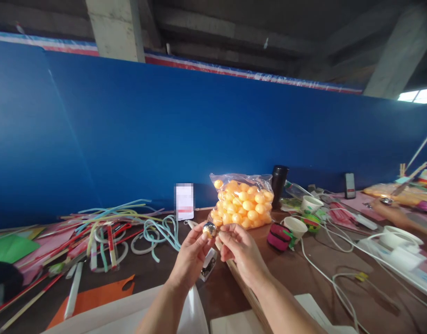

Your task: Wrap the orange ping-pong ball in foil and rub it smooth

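Note:
My left hand (193,244) pinches a small shiny silver ball (210,229) between thumb and fingers, in the middle of the view. Close against its right side is my right hand (237,243), with thumb and forefinger pressed together; whatever they hold is too small to make out. Below the hands, a small box (208,265) is partly hidden by my left hand. Behind them stands a clear plastic bag (243,202) full of orange-yellow balls. A white tray or container (130,311) lies under my left forearm.
Thin coloured tubes and sticks (109,232) are heaped at left, near an orange sheet (95,297). Paper cups (295,228), a pink pouch (279,235) and white cables (325,273) lie at right. A black bottle (279,185) stands behind. Another person's hand (391,213) works at far right.

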Demonstrator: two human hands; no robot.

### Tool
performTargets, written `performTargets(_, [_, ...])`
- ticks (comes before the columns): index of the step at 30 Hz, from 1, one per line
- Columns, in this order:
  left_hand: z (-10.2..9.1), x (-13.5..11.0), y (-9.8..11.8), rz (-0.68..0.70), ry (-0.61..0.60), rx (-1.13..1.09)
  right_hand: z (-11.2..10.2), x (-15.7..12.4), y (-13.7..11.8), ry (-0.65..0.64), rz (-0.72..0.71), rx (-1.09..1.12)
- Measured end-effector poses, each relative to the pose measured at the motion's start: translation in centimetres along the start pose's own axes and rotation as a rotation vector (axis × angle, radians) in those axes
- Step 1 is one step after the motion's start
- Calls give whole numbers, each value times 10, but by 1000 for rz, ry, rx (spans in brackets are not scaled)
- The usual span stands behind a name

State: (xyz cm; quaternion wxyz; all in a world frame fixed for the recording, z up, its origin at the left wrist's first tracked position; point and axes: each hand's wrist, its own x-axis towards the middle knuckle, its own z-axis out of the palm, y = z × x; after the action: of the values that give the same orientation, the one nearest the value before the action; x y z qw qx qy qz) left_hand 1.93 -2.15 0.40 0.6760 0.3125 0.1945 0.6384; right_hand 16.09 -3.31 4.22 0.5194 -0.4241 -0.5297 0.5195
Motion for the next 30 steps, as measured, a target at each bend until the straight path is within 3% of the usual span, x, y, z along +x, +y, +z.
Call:
performTargets(6, [-4, 3, 1, -4, 97, -69, -32, -11, -13, -85, -30, -613])
performTargets(10, [-7, 6, 0, -3, 169, -116, -36, -22, 3, -97, -12, -1011])
performTargets(14, [-8, 6, 1, 13, 192, -138, -34, -25, 25, -130, 30, -1219])
performTargets(22, [-9, 5, 0, 25, 220, -111, -38, -21, 40, -123, 60, -1231])
performTargets(27, [-14, 9, 0, 55, 252, -113, -38, -22, 32, -123, 33, -1086])
performTargets(30, [-16, 10, 1, 76, 268, -111, -36, -24, 24, -155, 98, -832])
